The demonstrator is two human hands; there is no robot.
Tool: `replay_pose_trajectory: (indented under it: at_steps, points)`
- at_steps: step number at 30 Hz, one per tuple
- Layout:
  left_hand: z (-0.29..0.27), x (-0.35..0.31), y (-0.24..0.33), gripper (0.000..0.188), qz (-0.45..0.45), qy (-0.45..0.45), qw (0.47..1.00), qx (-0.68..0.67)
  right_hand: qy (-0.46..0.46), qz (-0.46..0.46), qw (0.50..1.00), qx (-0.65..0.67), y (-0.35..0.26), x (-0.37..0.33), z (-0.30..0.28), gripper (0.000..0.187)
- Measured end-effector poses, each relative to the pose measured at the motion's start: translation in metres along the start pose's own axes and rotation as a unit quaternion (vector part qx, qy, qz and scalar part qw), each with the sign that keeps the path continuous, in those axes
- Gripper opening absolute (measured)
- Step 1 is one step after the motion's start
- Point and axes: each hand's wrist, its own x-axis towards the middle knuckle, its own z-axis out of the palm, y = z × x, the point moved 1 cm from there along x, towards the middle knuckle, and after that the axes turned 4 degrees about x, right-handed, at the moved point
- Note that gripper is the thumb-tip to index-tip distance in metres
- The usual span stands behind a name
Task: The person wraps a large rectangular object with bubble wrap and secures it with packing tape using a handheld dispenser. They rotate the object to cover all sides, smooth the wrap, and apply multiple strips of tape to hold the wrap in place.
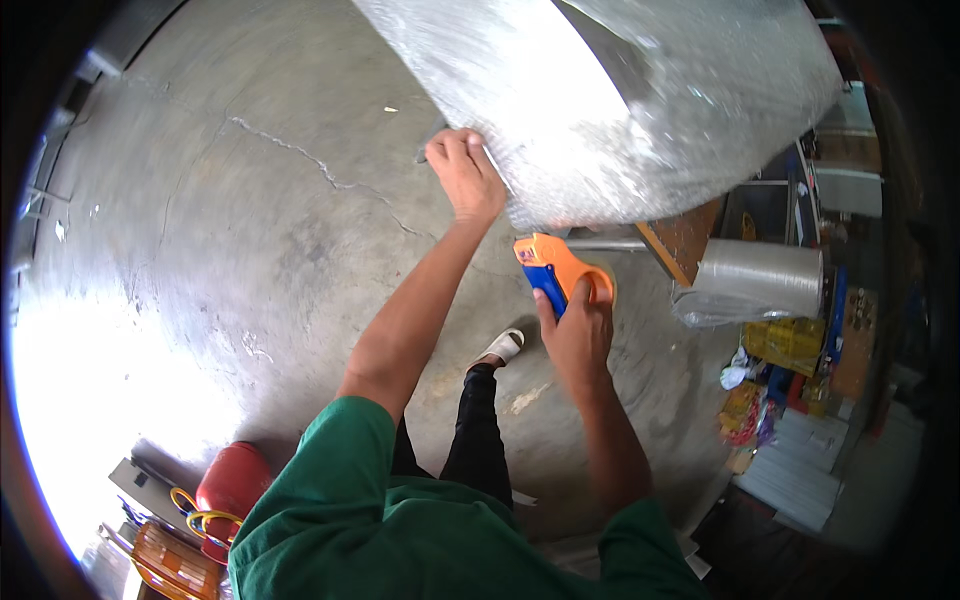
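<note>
A large bundle in clear bubble wrap [560, 120] fills the top middle and right, glossy and wrinkled. My left hand [467, 178] is closed over its near left edge, fingers curled round it. A dark grey piece sticks out beside those fingers; what it is I cannot make out. Just below the bundle's near edge, my right hand [578, 335] grips an orange and blue tape dispenser [550, 262]. The dispenser's front end points up and left, close to the wrap. What lies inside the wrap is mostly hidden.
A brown board [684, 240] juts out under the bundle at right, near a roll of bubble wrap [760, 270]. Yellow packets [785, 345] and grey-white flat boxes [795, 470] are stacked below it. A red tank [235, 485] and an orange basket [175, 560] stand lower left on the concrete floor [250, 260].
</note>
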Motion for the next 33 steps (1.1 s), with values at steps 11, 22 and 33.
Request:
replay_pose_trajectory:
  at_steps: [11,22,33]
  points:
    - [-0.092,0.08,-0.069,0.063,-0.099,-0.057,0.978,0.175,0.07,-0.113,0.965,0.224,-0.017,0.049,0.077,0.053]
    - [-0.174,0.001,-0.047,0.077,-0.241,-0.138,0.946,0.169,0.194,-0.218,0.931,0.218,0.066,0.114,0.11,0.055]
    - [-0.207,-0.139,-0.06,0.071,-0.404,-0.228,0.863,0.2,0.156,-0.095,0.951,0.251,0.16,0.179,0.125,0.064]
